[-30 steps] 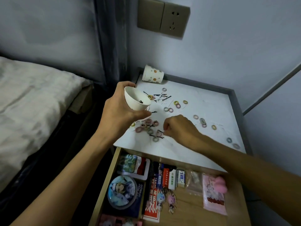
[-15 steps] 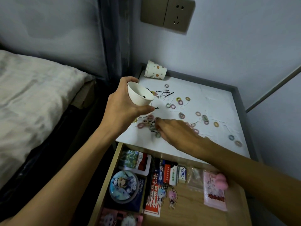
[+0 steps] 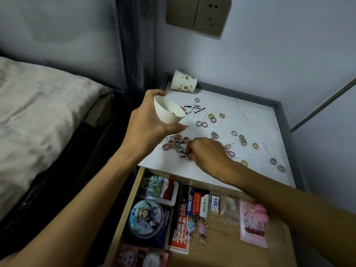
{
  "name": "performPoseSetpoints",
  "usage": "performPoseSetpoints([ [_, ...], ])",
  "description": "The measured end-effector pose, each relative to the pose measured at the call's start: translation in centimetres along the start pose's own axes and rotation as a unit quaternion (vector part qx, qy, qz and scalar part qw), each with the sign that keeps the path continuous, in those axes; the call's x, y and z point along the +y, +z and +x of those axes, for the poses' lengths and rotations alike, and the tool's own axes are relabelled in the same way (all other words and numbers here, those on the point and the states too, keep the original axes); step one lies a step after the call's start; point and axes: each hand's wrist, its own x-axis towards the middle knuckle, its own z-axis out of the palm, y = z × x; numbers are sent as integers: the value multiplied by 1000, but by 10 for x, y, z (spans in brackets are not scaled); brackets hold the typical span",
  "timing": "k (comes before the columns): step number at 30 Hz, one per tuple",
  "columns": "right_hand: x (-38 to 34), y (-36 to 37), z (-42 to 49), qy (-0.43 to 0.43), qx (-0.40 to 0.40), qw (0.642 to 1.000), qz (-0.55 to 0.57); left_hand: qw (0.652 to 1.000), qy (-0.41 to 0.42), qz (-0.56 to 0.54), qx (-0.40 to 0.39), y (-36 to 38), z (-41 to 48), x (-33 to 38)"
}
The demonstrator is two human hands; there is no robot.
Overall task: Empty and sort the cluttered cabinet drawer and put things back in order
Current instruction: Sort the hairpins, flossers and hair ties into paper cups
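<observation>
**Hands over a scatter of hair ties (image 3: 212, 119)**

Head view. The left hand (image 3: 148, 122) grips a plain white cup (image 3: 167, 112). Its fingers wrap round the back and its thumb lies across the front. The cup is tilted, mouth toward the right, above the left edge of the white surface (image 3: 250, 112). A small dark scrap (image 3: 174, 113) sits inside the cup, too small to name.

The right hand (image 3: 206, 153) rests low on the surface, just below and right of the cup. Its fingers are curled under and pinch the end of a black hairpin (image 3: 183, 154). The back of the hand hides all but the fingertips.

Between the two hands lies a cluster of ties, partly hidden behind the left thumb. More ties spread to the right, a few tucked behind the right wrist. A bundle of hairpins (image 3: 194, 109) lies beyond the white cup, its near end covered by the rim. A dotted paper cup (image 3: 184, 83) lies on its side at the rear left corner.

The drawer (image 3: 134, 189) stands pulled out under the front edge of the surface. It holds a card box (image 3: 159, 189), a round picture tin (image 3: 145, 218), a row of small packs (image 3: 204, 207), two keychain figures (image 3: 202, 228) and a pink packet (image 3: 252, 226). The right forearm crosses its right side and covers part of the packet. The print is too blurred to read. Pink items at the drawer's front are cut off by the frame.

A bed (image 3: 38, 112) lies to the left, and a wall socket (image 3: 198, 14) is cropped at the top.
</observation>
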Motion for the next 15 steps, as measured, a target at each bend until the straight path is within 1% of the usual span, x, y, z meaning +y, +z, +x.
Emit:
performPoseSetpoints([
  [3,-6,2,-3,-22,6,998,-63,1000,3,4,-1,0,0,0],
  [6,-3,4,-10,-36,33,996,-75,1000,1,-2,0,-1,-1,1],
  [8,6,0,-12,-20,42,998,-46,1000,-1,-3,-1,-2,0,1],
  [10,20,-6,-11,5,41,999,6,1000,-4,-4,-1,-3,1,0],
  [13,41,-17,-9,31,9,995,96,1000,-2,-1,-1,-3,2,0],
  [15,50,-22,-8,48,-12,994,101,1000,1,2,-3,-1,2,-1],
])
